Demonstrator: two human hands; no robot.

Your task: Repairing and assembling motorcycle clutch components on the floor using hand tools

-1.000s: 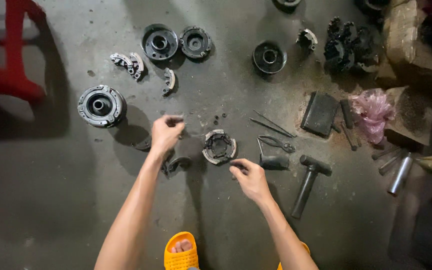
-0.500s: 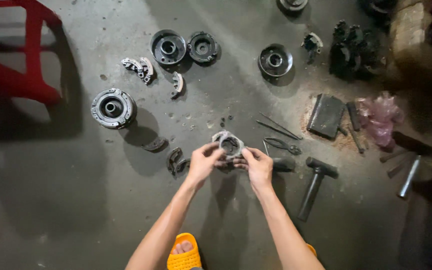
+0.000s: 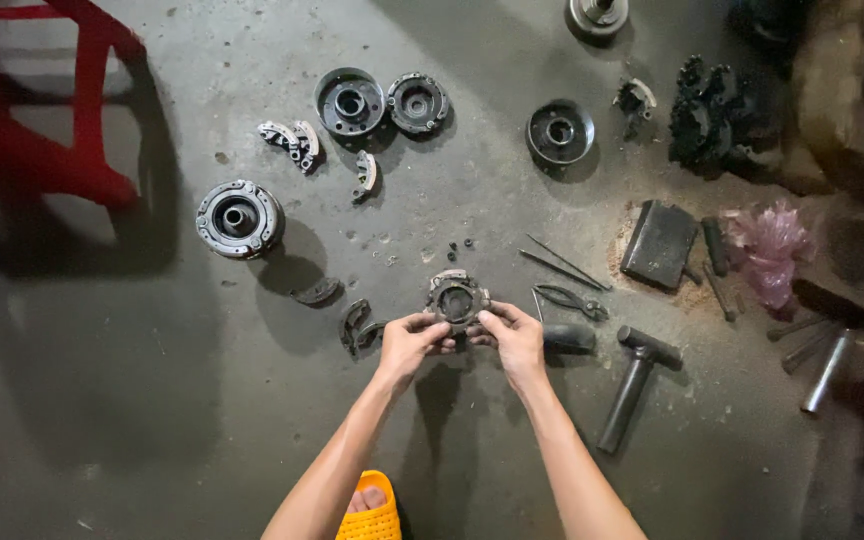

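Hands still grip clutch hub.

— Any packages, labels, signs or screens down here on the grey concrete floor?

— No labels, signs or screens. The only thing close to packaging is a crumpled, translucent pink plastic bag.

— Where does it lie?

— Take the flat dark rectangular block as the landmark: the bag lies just to its right, near it but apart, bunched into a loose heap.

— Can you see what it holds?

— No, its folds hide the inside.
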